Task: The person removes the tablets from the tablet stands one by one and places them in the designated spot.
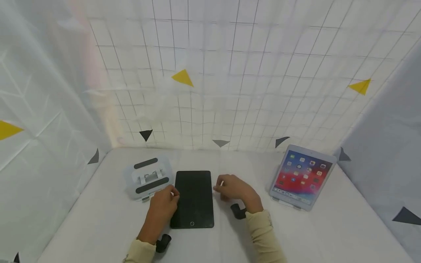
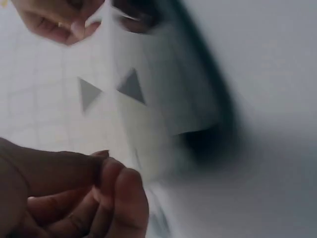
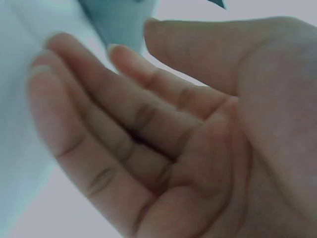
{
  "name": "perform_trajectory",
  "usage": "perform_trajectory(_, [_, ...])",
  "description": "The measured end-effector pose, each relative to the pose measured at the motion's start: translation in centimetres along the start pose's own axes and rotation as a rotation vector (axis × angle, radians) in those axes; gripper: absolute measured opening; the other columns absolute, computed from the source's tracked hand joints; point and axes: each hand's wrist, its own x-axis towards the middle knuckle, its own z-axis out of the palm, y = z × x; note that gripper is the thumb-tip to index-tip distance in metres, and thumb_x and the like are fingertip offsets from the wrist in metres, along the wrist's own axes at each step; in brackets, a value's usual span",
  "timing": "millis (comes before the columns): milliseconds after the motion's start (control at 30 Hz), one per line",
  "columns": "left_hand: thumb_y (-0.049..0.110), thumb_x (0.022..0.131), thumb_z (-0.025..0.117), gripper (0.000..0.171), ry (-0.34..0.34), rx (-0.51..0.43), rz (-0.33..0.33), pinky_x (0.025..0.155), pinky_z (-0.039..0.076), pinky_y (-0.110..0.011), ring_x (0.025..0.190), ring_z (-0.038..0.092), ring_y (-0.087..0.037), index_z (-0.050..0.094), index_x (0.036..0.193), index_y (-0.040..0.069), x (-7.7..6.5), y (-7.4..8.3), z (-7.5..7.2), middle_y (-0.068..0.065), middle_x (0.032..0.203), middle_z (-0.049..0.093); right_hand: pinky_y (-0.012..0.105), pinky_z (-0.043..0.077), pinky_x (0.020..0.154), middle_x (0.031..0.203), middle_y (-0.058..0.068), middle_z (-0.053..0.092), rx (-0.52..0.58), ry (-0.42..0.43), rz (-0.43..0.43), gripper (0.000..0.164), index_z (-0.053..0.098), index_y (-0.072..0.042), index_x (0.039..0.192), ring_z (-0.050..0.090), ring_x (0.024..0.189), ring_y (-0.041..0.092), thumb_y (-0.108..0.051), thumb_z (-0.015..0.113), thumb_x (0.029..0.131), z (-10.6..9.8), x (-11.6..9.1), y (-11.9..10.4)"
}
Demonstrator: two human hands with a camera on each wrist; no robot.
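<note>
One black tablet [image 1: 193, 199], left hand [image 1: 163, 205] loosely curled, right hand [image 1: 237, 189] cupped

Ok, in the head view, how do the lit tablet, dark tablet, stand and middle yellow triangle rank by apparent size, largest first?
1. Lit tablet and dark tablet: too alike to rank, with the dark one partly covered.
2. Stand.
3. Middle yellow triangle.

Tablet [image 1: 192, 199] lay on table [image 1: 98, 219] between left hand [image 1: 162, 204] and right hand [image 1: 236, 190]; stand [image 1: 151, 186] sat left, just behind left hand; second tablet [image 1: 302, 178] sat well right, beyond right hand; backdrop [image 1: 217, 84] hung behind table.
</note>
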Motion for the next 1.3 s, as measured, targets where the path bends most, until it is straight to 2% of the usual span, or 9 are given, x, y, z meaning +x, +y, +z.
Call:
perform_trajectory(100, [0.011,0.095,0.065,0.004,-0.001,-0.041,0.117,0.053,0.044,-0.03,0.06,0.052,-0.012,0.065,0.098,0.009,-0.3,2.1,0.9,0.005,0.072,0.057,0.035,0.053,0.064,0.074,0.005,0.064,0.019,0.122,0.003,0.014,0.063,-0.007,0.104,0.063,0.066,0.02,-0.02,0.061,0.099,-2.5,-1.3,0.2])
perform_trajectory(167, [0.012,0.095,0.065,0.004,-0.027,-0.062,0.19,0.052,0.044,-0.029,0.059,0.052,-0.01,0.066,0.099,0.01,-0.7,3.5,1.6,0.008,0.071,0.056,0.035,0.053,0.064,0.077,0.005,0.065,0.027,0.207,0.01,0.015,0.063,-0.006,0.106,0.063,0.069,0.021,-0.02,0.061,0.099,-4.1,-2.6,0.5])
perform_trajectory(300, [0.015,0.095,0.065,0.005,-0.109,-0.067,0.253,0.05,0.043,-0.026,0.057,0.05,-0.007,0.068,0.099,0.014,-1.4,5.8,3.2,0.012,0.068,0.054,0.036,0.053,0.065,0.081,0.006,0.066,0.026,0.326,0.095,0.024,0.063,-0.005,0.11,0.064,0.074,0.022,-0.025,0.06,0.099,-6.7,-5.7,1.2])
perform_trajectory(433, [0.02,0.096,0.064,0.006,-0.142,-0.058,0.271,0.05,0.043,-0.026,0.057,0.05,-0.006,0.067,0.099,0.017,-1.4,7.9,4.7,0.013,0.069,0.054,0.044,0.052,0.071,0.089,0.01,0.068,-0.011,0.409,0.201,0.033,0.063,-0.003,0.115,0.064,0.082,0.026,-0.032,0.058,0.099,-8.9,-9.0,2.2])
perform_trajectory(600, [0.025,0.097,0.063,0.007,-0.159,-0.078,0.273,0.053,0.044,-0.027,0.062,0.051,-0.007,0.067,0.1,0.02,-1.4,10.2,6.7,0.012,0.076,0.059,0.056,0.046,0.083,0.113,0.019,0.065,-0.096,0.502,0.224,0.04,0.062,-0.002,0.121,0.059,0.101,0.036,-0.034,0.055,0.1,-10.6,-12.2,3.6])
perform_trajectory(800, [0.027,0.098,0.06,0.007,-0.215,-0.103,0.321,0.056,0.045,-0.025,0.065,0.052,-0.004,0.067,0.097,0.025,-1.6,12.4,9.4,0.016,0.077,0.058,0.06,0.045,0.084,0.123,0.027,0.058,-0.091,0.527,0.263,0.054,0.053,-0.001,0.131,0.056,0.108,0.043,-0.043,0.056,0.098,-11.7,-14.1,5.0])
perform_trajectory(933, [0.027,0.097,0.061,0.006,-0.207,-0.119,0.354,0.056,0.045,-0.024,0.064,0.052,-0.003,0.066,0.097,0.025,-1.5,13.8,10.7,0.017,0.077,0.058,0.063,0.043,0.085,0.13,0.032,0.052,-0.094,0.528,0.331,0.062,0.048,0.002,0.137,0.052,0.113,0.048,-0.047,0.053,0.098,-12.5,-14.8,5.6])
perform_trajectory(1133, [0.029,0.099,0.059,0.013,-0.181,-0.09,0.349,0.059,0.045,-0.023,0.067,0.052,-0.002,0.067,0.105,0.02,-0.7,14.8,12.7,0.015,0.08,0.058,0.062,0.045,0.079,0.127,0.034,0.051,-0.083,0.599,0.493,0.064,0.046,0.007,0.132,0.052,0.107,0.051,-0.047,0.051,0.098,-12.7,-15.6,6.5])
perform_trajectory(1300, [0.03,0.101,0.056,0.025,-0.122,-0.025,0.368,0.064,0.048,-0.023,0.074,0.054,-0.004,0.065,0.116,0.012,0.2,14.7,14.5,0.009,0.086,0.061,0.056,0.045,0.069,0.11,0.034,0.057,-0.081,0.699,0.624,0.054,0.045,0.011,0.117,0.057,0.094,0.05,-0.039,0.052,0.098,-12.6,-15.8,7.5])
